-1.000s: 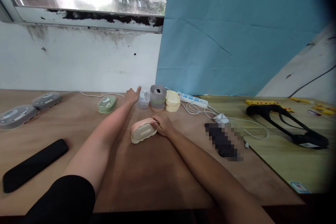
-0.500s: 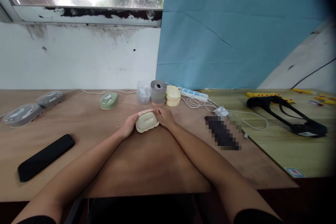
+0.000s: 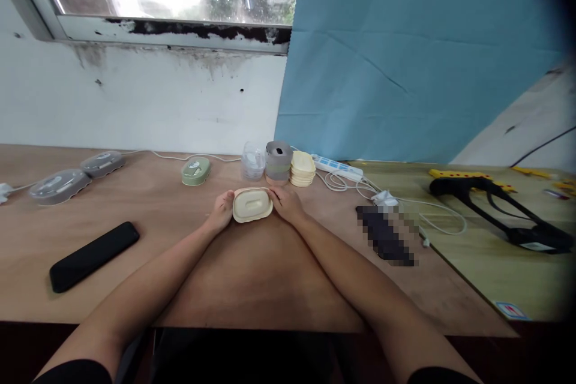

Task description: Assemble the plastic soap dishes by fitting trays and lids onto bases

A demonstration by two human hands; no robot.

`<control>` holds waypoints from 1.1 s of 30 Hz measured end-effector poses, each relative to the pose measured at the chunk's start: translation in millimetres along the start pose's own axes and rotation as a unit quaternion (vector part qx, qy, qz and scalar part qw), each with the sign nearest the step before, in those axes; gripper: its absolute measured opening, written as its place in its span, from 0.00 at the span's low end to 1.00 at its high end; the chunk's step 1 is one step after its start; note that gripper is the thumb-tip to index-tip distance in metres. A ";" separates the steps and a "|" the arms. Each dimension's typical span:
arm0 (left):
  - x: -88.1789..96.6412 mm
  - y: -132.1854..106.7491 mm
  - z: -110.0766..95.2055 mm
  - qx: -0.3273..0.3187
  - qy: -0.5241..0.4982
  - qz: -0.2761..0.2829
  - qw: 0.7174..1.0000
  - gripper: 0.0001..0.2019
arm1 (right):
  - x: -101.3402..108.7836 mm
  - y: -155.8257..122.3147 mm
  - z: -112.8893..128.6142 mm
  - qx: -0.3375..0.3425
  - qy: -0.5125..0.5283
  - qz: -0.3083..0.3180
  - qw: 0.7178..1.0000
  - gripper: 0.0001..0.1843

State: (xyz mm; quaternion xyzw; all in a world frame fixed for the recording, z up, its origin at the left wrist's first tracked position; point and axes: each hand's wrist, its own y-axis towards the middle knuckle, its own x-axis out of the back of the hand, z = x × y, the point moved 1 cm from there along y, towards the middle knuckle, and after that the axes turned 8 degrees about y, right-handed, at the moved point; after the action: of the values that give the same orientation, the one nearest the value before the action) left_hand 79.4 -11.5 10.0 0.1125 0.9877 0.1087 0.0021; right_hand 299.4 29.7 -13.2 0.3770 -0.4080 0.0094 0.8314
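Observation:
Between my two hands is a small cream oval container piece point(image 3: 252, 206) with a wavy rim and a raised bar in its middle, tilted toward me. A strip of pale pink shows along its far edge. My left hand point(image 3: 221, 210) grips its left end, and my right hand point(image 3: 287, 204) holds the upper right corner. Just beyond stand nested clear plastic covers point(image 3: 253, 162), a stack of grey bands point(image 3: 278, 161) with pink at the bottom, and a pile of cream pieces point(image 3: 303, 169). A green oval box point(image 3: 196, 171) sits farther left.
Two grey translucent oval boxes point(image 3: 60, 186) lie at the left, with a black phone-like slab point(image 3: 94, 255) nearer me. Behind the stacks are a power strip point(image 3: 338, 168) and white cables. A pixelated dark object point(image 3: 386, 237) and a black frame point(image 3: 499, 207) lie at right.
The view has turned slightly left, so most things sit farther right. Both hands keep hold of the cream piece, which now looks more level.

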 end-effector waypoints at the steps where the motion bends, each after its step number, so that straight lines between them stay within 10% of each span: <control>1: 1.7 0.3 0.4 -0.010 0.021 -0.011 1.000 0.32 | -1.1 -0.2 0.1 0.004 -0.008 0.003 1.000 0.20; 14: 6.6 0.0 16.2 -0.083 0.258 -0.133 0.953 0.24 | -4.0 1.4 3.7 0.007 -0.052 -0.057 0.997 0.09; 33: 15.8 -4.7 17.8 -0.143 0.300 -0.120 0.936 0.22 | 3.6 4.1 12.4 -0.020 0.046 -0.014 0.999 0.01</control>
State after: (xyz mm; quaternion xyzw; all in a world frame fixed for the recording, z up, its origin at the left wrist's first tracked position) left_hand 63.4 -8.7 -8.1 -0.0459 0.9226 0.2767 -0.2650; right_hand 292.1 23.7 -3.4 0.3649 -0.3642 0.0073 0.8568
